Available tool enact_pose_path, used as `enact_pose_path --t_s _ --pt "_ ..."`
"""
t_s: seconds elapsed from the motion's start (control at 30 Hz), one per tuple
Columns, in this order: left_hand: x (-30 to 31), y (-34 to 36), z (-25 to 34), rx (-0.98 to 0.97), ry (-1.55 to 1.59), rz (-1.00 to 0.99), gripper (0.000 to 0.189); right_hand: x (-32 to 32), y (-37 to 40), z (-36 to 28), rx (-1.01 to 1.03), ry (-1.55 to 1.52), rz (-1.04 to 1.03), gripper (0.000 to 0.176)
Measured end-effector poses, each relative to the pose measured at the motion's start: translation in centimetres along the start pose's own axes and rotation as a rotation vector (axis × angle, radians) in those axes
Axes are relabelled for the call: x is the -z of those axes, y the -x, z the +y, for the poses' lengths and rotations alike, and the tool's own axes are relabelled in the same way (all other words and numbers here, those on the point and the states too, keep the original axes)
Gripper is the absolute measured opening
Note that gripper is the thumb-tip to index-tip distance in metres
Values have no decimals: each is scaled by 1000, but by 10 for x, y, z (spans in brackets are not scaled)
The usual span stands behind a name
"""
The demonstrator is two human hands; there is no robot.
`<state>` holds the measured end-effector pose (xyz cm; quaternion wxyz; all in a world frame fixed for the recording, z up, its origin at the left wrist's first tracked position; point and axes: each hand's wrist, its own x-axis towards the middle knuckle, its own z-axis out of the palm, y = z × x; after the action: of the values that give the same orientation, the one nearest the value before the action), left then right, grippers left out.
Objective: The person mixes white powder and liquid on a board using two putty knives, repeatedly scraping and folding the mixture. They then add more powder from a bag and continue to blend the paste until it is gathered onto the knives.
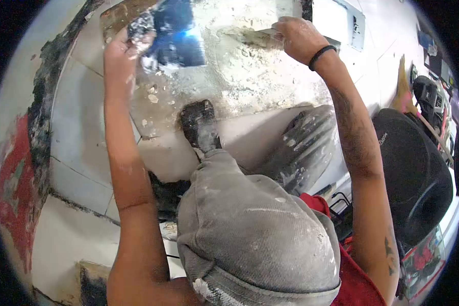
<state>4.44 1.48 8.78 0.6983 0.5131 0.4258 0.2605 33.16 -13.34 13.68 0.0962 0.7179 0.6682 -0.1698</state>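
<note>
The right hand (298,35) is seen clenched on the handle of a trowel (260,36), whose blade is pressed low into a patch of pale mortar (239,76). The left hand (122,48) is closed on the edge of a blue blade (181,35), which is smeared with the same paste and held just beside the patch. A black wristband (321,55) is worn on the right wrist. The mortar is spread over a tiled floor (81,127), with a dusty shoe (199,125) planted at its near edge and a grey-trousered knee (250,229) below. The mortar is judged soft, heavy and clinging. The trowel is judged stiff and best gripped by its handle in a full fist, since the coated steel is likely slippery
</note>
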Motion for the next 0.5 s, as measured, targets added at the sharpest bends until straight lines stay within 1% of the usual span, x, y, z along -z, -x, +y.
enact_pose_path --t_s 0.03,0.07,0.1,0.17,0.2,0.23,0.27,0.3,0.33,0.37,0.43,0.47,0.5 --pt "-13 12 6 -53 -42 2 18 1 0 -1 -44 8 -29 24" --pt "-26 27 17 -92 -115 -16 19 0 3 6 30 25 44 24" --pt "-41 39 28 -136 -186 -36 19 7 4 5 -19 -15 2 25" --pt "-71 56 36 -117 -128 -8 18 30 10 1 -121 -85 -80 25" --pt "-85 64 46 -175 -281 -8 18 33 17 5 -80 -180 -14 28" --pt "-98 70 54 -233 -437 -9 18 28 22 11 -88 -200 70 28" --pt "-110 70 54 -244 -405 -44 17 16 28 16 -98 -220 154 28" --pt "-123 73 58 -212 -444 -40 17 10 31 19 -108 -239 241 28" --pt "-133 71 53 -214 -460 -62 18 12 33 16 -189 -272 168 28" --pt "-141 68 47 -213 -477 -86 19 13 34 13 -223 -339 193 27" --pt "-157 65 47 -227 -486 -66 20 12 39 4 -286 -475 239 25" --pt "-163 63 48 -234 -490 -56 20 10 41 -2 -319 -537 298 24" --pt "-169 61 48 -244 -521 -49 21 12 42 -7 -321 -538 327 23"
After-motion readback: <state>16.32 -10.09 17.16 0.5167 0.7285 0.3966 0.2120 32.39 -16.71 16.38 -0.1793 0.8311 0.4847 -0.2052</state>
